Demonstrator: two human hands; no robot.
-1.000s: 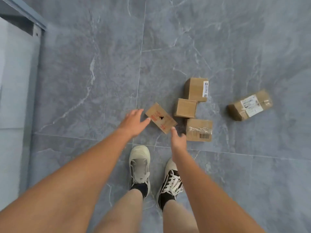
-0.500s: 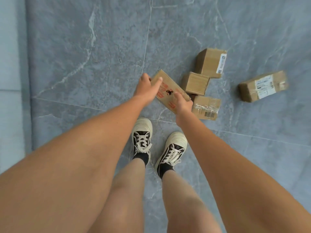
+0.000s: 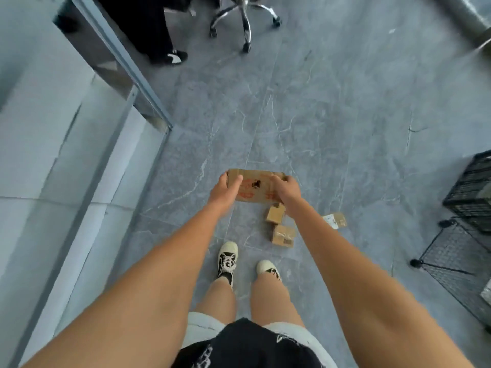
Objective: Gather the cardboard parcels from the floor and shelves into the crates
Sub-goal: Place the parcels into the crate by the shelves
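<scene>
- Got the flat brown cardboard parcel with red print (image 3: 255, 188) up off the grey marbled tile floor (image 3: 332, 107); held out in front at arm's length, well above the shoes
- Left hand (image 3: 225, 191) wrapped round the near-left end, thumb lying over the top face; right hand (image 3: 287, 189) curled over the right end, fingers hidden under the edge; so both gripping, neither loose
- Still on the floor just below the right hand: a small plain cardboard cube parcel (image 3: 275, 215), then a taped cardboard parcel with a barcode (image 3: 283, 235) closer to the feet; a labelled cardboard parcel (image 3: 335, 220) off to the right of that forearm, partly hidden behind it
- Black wire-mesh crates (image 3: 470, 208) well off to the right of the right hand; probably the drop spot, contents too blurry to call
- Chrome office-chair base (image 3: 244, 19) far ahead of both hands; someone else's dark trouser leg and shoe beside it
- To do this bit well: keep the parcel level with both ends pinched evenly; turn right towards the crates; mind the small boxes underfoot while stepping; lower it in rather than tossing; then back for the three leftovers
</scene>
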